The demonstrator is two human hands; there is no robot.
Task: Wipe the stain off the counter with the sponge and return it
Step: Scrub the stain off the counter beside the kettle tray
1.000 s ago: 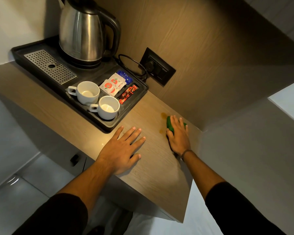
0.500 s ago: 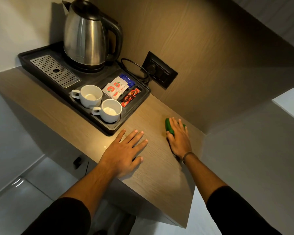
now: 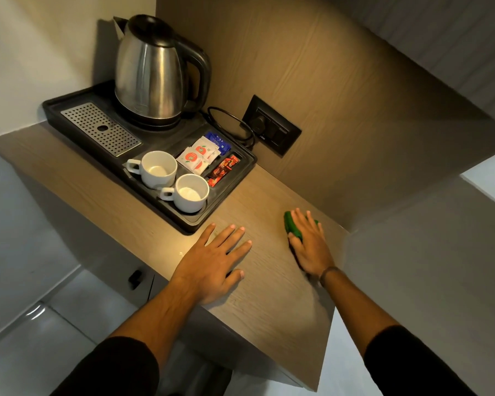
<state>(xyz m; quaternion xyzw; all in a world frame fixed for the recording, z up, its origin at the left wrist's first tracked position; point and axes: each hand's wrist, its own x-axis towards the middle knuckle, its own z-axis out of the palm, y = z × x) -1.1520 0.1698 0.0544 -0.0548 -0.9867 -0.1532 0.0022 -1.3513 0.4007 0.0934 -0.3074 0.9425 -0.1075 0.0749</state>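
Observation:
A green sponge (image 3: 291,225) lies flat on the wooden counter (image 3: 263,292), near the back wall at the right. My right hand (image 3: 310,247) presses down on it with fingers spread, covering most of it. No stain shows on the wood around the sponge. My left hand (image 3: 213,262) rests palm down on the counter to the left of the sponge, fingers apart, holding nothing.
A black tray (image 3: 195,221) at the back left carries a steel kettle (image 3: 152,72), two white cups (image 3: 159,168) and sachets (image 3: 199,157). A wall socket (image 3: 272,125) with a cord sits behind. The counter's front edge runs just below my wrists.
A brown stain showed beside the sponge a second ago; the sponge slid over it and no stain is visible now. My left hand stayed flat in place.

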